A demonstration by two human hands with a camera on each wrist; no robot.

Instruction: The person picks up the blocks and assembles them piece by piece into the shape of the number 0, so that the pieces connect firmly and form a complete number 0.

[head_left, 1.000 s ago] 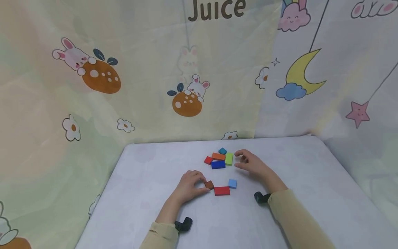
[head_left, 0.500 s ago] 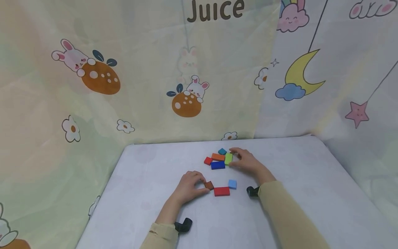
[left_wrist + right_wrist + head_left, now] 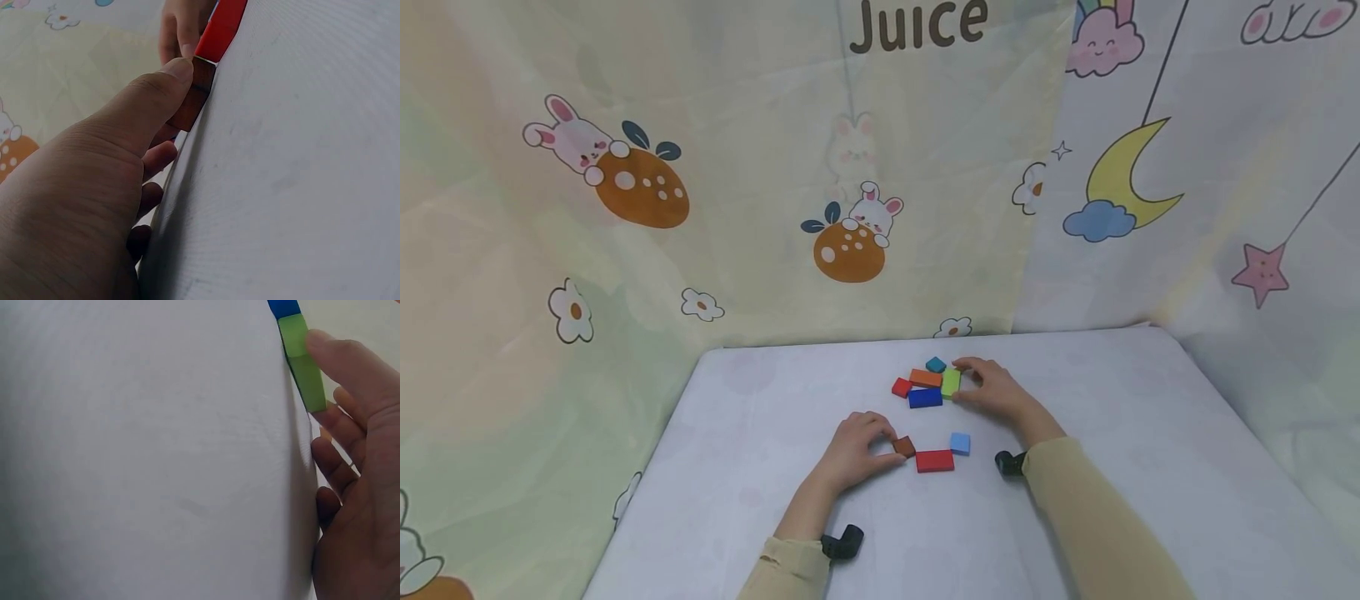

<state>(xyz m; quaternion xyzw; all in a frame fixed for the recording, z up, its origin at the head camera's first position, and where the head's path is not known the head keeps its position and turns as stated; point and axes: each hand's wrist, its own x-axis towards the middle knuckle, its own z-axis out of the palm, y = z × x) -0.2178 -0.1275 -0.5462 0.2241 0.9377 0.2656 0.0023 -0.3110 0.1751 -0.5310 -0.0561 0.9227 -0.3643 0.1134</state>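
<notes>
With the left hand (image 3: 852,454) pinching the brown block (image 3: 905,447) just beside the red block (image 3: 935,462), and the right hand (image 3: 996,392) pinching the green block (image 3: 951,382) against the blue block (image 3: 925,398), sideways twisting may knock the latter askew.

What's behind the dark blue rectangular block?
An orange rectangular block lies just behind that dark blue block. The blue one's far side is hidden, so I can't tell whether they touch.

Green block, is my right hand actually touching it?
Touching. The right wrist view shows the thumb of your right hand lying against the green block, with no gap between.
</notes>
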